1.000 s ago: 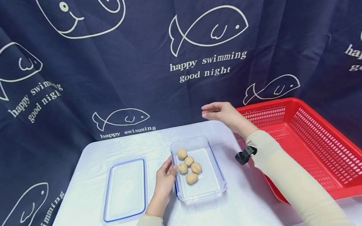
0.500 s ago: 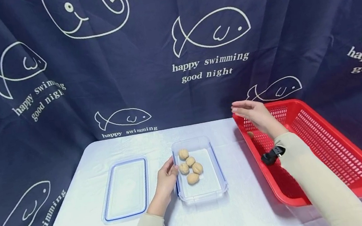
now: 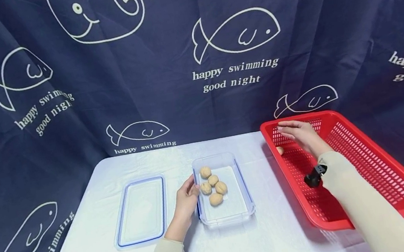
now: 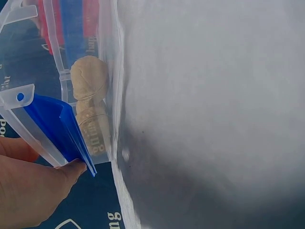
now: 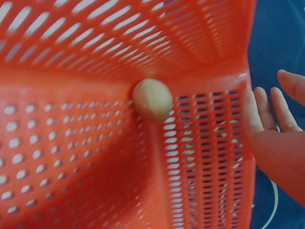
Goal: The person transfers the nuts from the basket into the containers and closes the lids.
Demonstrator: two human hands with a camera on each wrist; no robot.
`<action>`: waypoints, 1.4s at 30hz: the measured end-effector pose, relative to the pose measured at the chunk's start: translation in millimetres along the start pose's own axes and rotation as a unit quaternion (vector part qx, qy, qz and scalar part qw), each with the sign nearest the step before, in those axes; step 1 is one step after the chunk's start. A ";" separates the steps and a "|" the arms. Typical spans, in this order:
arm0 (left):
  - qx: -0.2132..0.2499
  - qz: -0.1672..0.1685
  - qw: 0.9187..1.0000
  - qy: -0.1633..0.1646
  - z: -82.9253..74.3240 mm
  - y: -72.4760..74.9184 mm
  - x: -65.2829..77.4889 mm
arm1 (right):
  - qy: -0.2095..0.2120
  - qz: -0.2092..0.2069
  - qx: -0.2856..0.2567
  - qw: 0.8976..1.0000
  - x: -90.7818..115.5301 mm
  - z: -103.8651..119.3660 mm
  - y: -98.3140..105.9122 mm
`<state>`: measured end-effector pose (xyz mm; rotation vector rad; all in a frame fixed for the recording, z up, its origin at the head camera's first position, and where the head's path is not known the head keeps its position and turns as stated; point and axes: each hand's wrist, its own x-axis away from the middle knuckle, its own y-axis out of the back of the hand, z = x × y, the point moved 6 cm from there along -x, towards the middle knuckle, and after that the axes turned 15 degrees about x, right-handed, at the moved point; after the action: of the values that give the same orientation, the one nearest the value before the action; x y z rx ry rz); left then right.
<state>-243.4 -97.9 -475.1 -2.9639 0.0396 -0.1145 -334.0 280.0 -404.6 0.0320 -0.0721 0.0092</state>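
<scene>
A clear plastic food container with blue side flaps stands on the table, several walnuts lying toward its left side. My left hand grips the container's left wall, with the thumb on the blue flap in the left wrist view. Over the far left part of a red plastic basket is my right hand, its fingers extended and holding nothing. One walnut rests in a corner inside the basket, below and apart from the right hand.
A clear lid with a blue seal lies flat to the left of the container. Behind the white-covered table hangs a dark blue fish-print curtain. The basket's raised rim borders the right side.
My right hand has moved right, from beside the basket to over it, and lower. A walnut has come into view inside the basket. My left hand stays on the container.
</scene>
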 end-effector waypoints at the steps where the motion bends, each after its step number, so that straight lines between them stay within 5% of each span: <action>1: 0.000 0.001 1.000 0.000 -0.2 -0.1 0.3 | -0.011 -0.003 0.015 1.000 -0.3 -3.2 2.0; 11: 0.000 0.006 1.000 0.000 -25.5 -7.6 15.8 | -0.078 -0.014 0.131 0.988 -9.5 -31.9 10.6; 21: 0.001 0.004 1.000 0.001 -1.0 -1.0 1.7 | -0.100 -0.001 0.205 0.974 -11.8 -56.6 15.2; 28: 0.001 0.003 1.000 0.000 -1.5 -0.9 1.0 | -0.114 0.047 0.245 0.961 -14.3 -65.0 12.2; 42: 0.000 -0.003 1.000 -0.002 -0.9 0.0 -0.9 | -0.122 0.058 0.274 0.952 -17.2 -65.7 8.7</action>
<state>-244.4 -98.0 -474.3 -2.9652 0.0310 -0.1083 -346.5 290.7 -471.0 0.5872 -0.3172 0.1428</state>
